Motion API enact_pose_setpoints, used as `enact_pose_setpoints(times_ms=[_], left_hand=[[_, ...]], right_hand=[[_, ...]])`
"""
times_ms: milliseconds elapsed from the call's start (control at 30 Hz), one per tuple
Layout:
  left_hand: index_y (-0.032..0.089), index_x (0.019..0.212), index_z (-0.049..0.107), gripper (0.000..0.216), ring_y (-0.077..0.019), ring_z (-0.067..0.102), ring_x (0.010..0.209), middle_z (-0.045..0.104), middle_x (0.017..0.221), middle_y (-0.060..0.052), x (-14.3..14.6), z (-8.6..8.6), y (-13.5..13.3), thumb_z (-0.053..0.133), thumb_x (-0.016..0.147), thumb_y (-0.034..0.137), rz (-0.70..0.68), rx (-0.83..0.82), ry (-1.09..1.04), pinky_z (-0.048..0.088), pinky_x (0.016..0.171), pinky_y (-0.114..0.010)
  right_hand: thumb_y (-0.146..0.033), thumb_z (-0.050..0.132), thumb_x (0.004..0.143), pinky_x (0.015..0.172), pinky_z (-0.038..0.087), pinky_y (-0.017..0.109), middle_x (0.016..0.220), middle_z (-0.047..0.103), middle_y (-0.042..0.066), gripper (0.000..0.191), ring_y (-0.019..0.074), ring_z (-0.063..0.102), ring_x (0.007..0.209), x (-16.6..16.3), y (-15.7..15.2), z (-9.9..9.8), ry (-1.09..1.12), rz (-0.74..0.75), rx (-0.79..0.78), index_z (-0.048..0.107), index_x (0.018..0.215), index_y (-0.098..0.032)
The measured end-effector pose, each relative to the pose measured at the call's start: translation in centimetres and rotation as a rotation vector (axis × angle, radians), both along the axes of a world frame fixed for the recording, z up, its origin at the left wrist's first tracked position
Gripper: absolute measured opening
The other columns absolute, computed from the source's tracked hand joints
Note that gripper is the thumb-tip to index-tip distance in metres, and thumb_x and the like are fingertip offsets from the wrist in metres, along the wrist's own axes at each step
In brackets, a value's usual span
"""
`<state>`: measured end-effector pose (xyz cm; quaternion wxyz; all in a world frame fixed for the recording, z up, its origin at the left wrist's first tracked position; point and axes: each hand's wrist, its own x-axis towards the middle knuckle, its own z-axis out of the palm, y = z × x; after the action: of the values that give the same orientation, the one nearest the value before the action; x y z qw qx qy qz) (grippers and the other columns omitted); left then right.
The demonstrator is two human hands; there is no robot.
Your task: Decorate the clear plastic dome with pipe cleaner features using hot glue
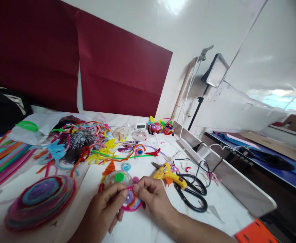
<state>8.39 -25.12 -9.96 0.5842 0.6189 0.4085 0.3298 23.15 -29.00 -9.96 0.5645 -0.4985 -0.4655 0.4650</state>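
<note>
Low in the middle, my left hand (106,204) pinches the edge of a small round pipe-cleaner coil (130,202), pink-rimmed with a purple middle. My right hand (155,195) grips a pink strand at the coil's upper right between thumb and finger. Just behind the hands lies a clear plastic piece (109,179) with a green coil (119,177) on it. A small blue coil (126,166) and an orange coiled cone (109,167) are close by. To the right, a yellow glue gun (170,174) lies over black-handled scissors (191,192).
A large multicoloured coiled disc (40,202) sits at left, near straight pipe cleaners (8,165) and a tangled pile (87,135). Decorated figures (160,126) and a small digital clock (140,126) stand at the back. A power strip (194,148) and cables border the right edge.
</note>
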Motion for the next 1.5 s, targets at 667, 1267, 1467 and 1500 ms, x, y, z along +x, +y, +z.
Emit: enact_pose_setpoints(times_ms=[667,1267,1467,1500], left_hand=[[0.016,0.08,0.057,0.044,-0.0074,0.04,0.034,0.053,0.047,0.002,-0.4,-0.5,0.4,0.059,0.077,0.06,-0.077,-0.074,-0.091,0.03,0.03,-0.015],[0.015,0.07,0.059,0.047,-0.0067,0.043,0.034,0.055,0.049,0.001,-0.2,-0.2,0.5,0.063,0.072,0.062,-0.028,-0.099,-0.137,0.028,0.028,-0.013],[0.015,0.069,0.059,0.048,-0.0072,0.044,0.035,0.056,0.051,0.0,-0.4,-0.6,0.8,0.063,0.072,0.063,-0.096,-0.134,-0.137,0.03,0.028,-0.013],[0.015,0.069,0.059,0.047,-0.0069,0.044,0.035,0.055,0.05,0.0,-0.4,-0.6,0.8,0.062,0.074,0.062,-0.087,-0.127,-0.138,0.029,0.028,-0.013]], right_hand=[[-0.057,0.072,0.069,0.046,0.026,0.022,0.048,0.044,-0.006,0.045,0.0069,0.034,0.045,0.3,-0.1,0.7,0.037,-0.041,0.046,0.052,0.059,-0.017],[-0.058,0.066,0.077,0.042,0.03,0.02,0.05,0.046,-0.005,0.045,0.0072,0.038,0.044,0.6,-0.2,0.1,0.019,-0.022,0.041,0.053,0.064,-0.017],[-0.057,0.057,0.086,0.042,0.03,0.02,0.048,0.045,-0.005,0.047,0.0075,0.039,0.044,0.9,-0.1,-0.5,0.025,-0.003,0.109,0.05,0.062,-0.017],[-0.057,0.055,0.087,0.042,0.03,0.02,0.048,0.045,-0.005,0.048,0.0077,0.039,0.044,0.9,0.0,-0.7,0.037,-0.004,0.116,0.049,0.061,-0.017]])
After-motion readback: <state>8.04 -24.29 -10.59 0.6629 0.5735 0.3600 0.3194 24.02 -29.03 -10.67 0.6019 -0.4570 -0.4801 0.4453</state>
